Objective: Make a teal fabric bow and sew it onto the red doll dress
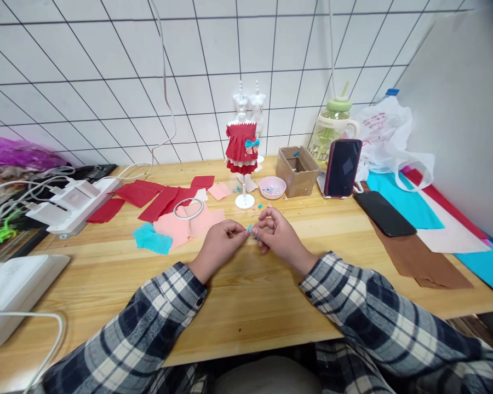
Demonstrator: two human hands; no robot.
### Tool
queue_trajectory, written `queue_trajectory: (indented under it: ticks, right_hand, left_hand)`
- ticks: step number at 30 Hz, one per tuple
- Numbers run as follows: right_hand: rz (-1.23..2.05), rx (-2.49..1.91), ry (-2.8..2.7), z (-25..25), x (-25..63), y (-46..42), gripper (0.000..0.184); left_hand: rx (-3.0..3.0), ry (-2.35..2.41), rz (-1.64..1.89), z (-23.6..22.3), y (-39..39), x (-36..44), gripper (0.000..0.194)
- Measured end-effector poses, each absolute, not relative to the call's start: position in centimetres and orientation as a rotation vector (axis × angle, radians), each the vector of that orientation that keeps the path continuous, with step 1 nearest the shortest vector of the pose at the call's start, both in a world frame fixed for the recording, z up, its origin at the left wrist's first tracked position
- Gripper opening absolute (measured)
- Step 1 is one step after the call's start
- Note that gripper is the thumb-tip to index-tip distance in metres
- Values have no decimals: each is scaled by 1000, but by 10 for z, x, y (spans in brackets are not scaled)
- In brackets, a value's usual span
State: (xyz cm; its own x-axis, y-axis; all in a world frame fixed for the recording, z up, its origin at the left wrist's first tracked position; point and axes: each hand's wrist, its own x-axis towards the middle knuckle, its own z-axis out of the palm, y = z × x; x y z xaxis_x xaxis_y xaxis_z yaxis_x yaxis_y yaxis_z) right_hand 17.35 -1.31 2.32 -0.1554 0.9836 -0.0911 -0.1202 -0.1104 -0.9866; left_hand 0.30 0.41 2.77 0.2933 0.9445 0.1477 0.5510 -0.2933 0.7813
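My left hand point(221, 242) and my right hand point(276, 232) meet over the middle of the wooden table point(246, 306). Both pinch a tiny blue paper piece point(250, 229) between their fingertips. Just beyond them stands a small white mannequin point(242, 158) on a round base, dressed in a red pleated paper dress with a blue bow. A second bare mannequin stands behind it. Red, pink and blue paper scraps point(176, 210) lie to the left, with a clear tape ring point(188, 209) on the pink sheet.
A pink bowl of beads point(272, 187), a small cardboard box point(298, 170), a propped phone point(342, 167) and a flat phone point(383, 213) sit at the back right. Coloured paper sheets point(427, 241) cover the right side. A power strip with cables point(72, 202) lies left.
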Motion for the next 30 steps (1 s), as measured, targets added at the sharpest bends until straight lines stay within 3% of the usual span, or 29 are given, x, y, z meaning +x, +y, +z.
queue_trajectory:
  ticks: [16, 30]
  right_hand:
    - [1368, -1183, -1131, 18, 171, -12, 35]
    - [1547, -1156, -1071, 19, 176, -8, 44]
  left_hand:
    - [1903, 1288, 852, 27, 3, 5, 22]
    - [2148, 1170, 888, 29, 3, 3, 16]
